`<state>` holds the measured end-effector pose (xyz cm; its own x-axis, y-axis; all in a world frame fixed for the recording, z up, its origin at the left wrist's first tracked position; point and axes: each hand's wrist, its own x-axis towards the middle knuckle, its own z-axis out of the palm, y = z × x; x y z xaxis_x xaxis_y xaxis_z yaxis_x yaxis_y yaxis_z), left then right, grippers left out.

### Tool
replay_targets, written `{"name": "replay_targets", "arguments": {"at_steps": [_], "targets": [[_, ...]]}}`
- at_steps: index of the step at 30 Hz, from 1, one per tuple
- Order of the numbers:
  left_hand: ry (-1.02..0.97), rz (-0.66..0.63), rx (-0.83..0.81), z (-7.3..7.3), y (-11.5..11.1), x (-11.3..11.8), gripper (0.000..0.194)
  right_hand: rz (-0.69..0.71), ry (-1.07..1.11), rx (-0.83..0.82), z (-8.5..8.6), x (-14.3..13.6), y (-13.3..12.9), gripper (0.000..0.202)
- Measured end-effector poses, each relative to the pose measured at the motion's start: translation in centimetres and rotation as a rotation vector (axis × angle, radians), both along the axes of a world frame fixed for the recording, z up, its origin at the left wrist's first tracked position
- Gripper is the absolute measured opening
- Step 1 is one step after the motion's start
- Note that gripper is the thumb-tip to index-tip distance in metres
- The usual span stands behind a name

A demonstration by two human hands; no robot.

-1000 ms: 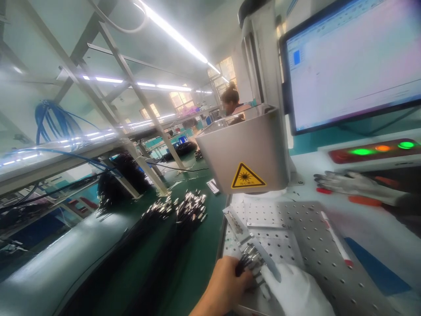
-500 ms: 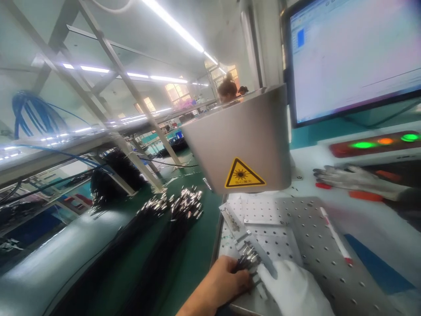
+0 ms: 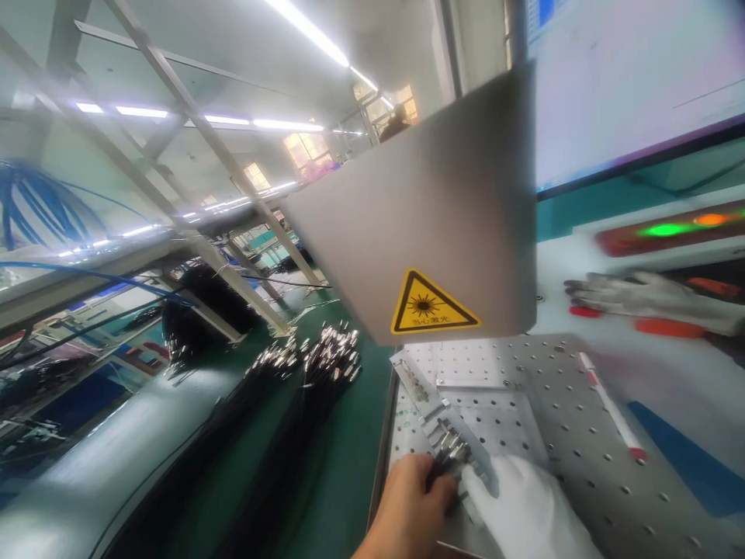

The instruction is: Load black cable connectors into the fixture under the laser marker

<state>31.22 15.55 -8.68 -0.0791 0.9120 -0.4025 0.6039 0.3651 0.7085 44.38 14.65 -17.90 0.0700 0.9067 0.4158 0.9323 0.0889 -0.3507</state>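
Note:
Bare, my left hand [image 3: 414,497] is wrapped round a small bunch of black cables with metal connectors [image 3: 452,444]. The connector ends point up and away from it, over a metal fixture [image 3: 419,388] lying tilted on the perforated plate [image 3: 567,404]. My right hand [image 3: 524,505], in a white glove, is at the right side of the fixture, its thumb close to the connectors. Its other fingers curl out of sight, and what they hold is hidden. Above the plate hangs a grey machine housing [image 3: 431,210] with a yellow laser warning label [image 3: 434,304].
A red-and-white marker [image 3: 611,407] lies on the plate's right part. Beyond it are a grey glove [image 3: 640,293], a panel with lit buttons [image 3: 675,231] and a monitor [image 3: 634,85]. Left of the plate, bundles of black cables [image 3: 303,404] lie on a green surface.
The view has shifted closer to the machine housing, and the monitor now sits further out of frame. Both hands stay at the fixture, my left hand still round the cables.

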Motion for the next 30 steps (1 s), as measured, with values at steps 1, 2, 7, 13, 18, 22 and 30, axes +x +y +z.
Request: {"name": "replay_targets", "arguments": {"at_steps": [1, 2, 7, 13, 18, 22, 30], "targets": [[0.0, 0.002, 0.003, -0.1, -0.1, 0.1, 0.025, -0.002, 0.005, -0.01, 0.3, 0.0, -0.1, 0.024], [0.005, 0.001, 0.005, -0.1, -0.1, 0.2, 0.026, -0.004, 0.014, -0.022, 0.6, 0.0, -0.2, 0.023], [0.067, -0.029, 0.017, 0.6, -0.2, 0.9, 0.031, 0.044, 0.092, -0.118, 0.5, 0.7, 0.0, 0.024], [0.108, -0.093, -0.002, 1.1, -0.5, 0.8, 0.027, 0.101, 0.033, -0.177, -0.3, 1.5, 0.7, 0.03], [0.137, -0.119, 0.013, 1.5, -0.3, -0.4, 0.023, -0.06, -0.092, -0.06, 0.8, 0.4, 0.3, 0.03], [0.151, -0.062, 0.151, 1.7, 0.0, -1.5, 0.027, -0.088, -0.1, -0.052, 0.9, -0.3, 0.2, 0.029], [-0.16, 0.021, 0.059, 0.7, 0.1, -1.2, 0.019, -0.008, -0.04, -0.09, -0.1, 0.3, 0.7, 0.034]]}}
